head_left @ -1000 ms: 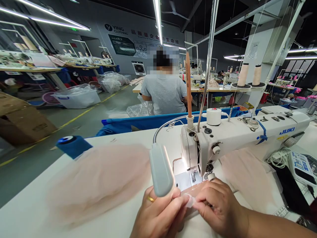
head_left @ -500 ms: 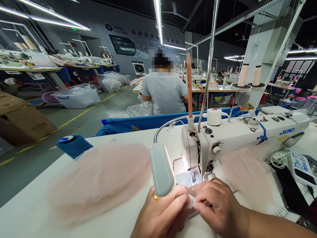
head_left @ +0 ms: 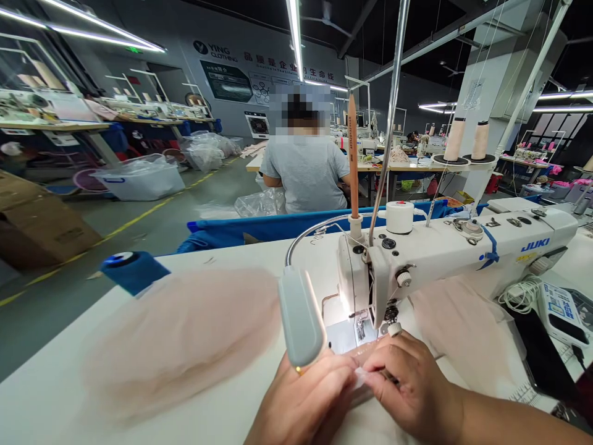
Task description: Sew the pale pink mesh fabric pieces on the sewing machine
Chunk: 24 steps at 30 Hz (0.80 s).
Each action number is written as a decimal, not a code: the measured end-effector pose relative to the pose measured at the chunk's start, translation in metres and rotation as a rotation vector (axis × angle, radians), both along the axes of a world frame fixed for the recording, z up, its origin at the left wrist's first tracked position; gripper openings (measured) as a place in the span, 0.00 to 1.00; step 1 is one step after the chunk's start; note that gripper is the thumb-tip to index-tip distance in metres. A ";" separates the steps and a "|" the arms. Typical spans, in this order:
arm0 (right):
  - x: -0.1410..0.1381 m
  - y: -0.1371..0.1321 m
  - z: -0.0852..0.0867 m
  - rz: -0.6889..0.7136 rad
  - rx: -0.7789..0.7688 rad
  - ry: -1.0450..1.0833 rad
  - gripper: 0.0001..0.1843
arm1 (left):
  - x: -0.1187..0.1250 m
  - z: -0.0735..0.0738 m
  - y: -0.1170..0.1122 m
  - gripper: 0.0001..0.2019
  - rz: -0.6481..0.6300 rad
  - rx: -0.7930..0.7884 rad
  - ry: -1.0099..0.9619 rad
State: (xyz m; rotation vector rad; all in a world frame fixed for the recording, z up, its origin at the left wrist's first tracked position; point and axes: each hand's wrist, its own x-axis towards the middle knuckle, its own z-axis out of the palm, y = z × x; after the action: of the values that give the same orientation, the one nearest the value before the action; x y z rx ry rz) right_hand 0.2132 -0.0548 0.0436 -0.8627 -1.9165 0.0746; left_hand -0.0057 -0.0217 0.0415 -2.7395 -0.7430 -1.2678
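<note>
My left hand [head_left: 309, 395] and my right hand [head_left: 410, 383] meet in front of the sewing machine [head_left: 445, 247]. Between their fingertips is a small piece of whitish, sheer fabric [head_left: 359, 374], pinched from both sides. A pinkish fabric edge [head_left: 364, 353] runs from the fingers towards the needle area. Something thin and dark shows in my right hand's curled fingers; I cannot make out what it is. The grey lamp head [head_left: 302, 318] hangs over my left hand and hides part of it. Light shines on the needle plate [head_left: 343, 337].
Sheer pink fabric [head_left: 185, 340] lies spread on the left of the white table, with a blue thread cone [head_left: 134, 272] behind it. More pink fabric [head_left: 463, 334] lies under the machine arm. A black phone [head_left: 540, 352] and a white box [head_left: 563, 312] sit at right. A person [head_left: 303, 173] sits ahead.
My left hand has turned slightly, and its fingers lie closer together. Both hands keep the whitish fabric pinched in nearly the same place. The view has shifted a little.
</note>
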 end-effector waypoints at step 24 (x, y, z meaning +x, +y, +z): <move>-0.001 -0.002 0.001 -0.039 0.019 -0.012 0.06 | -0.008 0.007 0.004 0.14 -0.071 0.006 -0.007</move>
State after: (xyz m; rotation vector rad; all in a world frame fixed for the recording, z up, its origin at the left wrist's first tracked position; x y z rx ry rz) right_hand 0.2122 -0.0570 0.0446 -0.8896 -1.9080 0.0274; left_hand -0.0136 -0.0175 0.0485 -2.7816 -0.6466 -1.2904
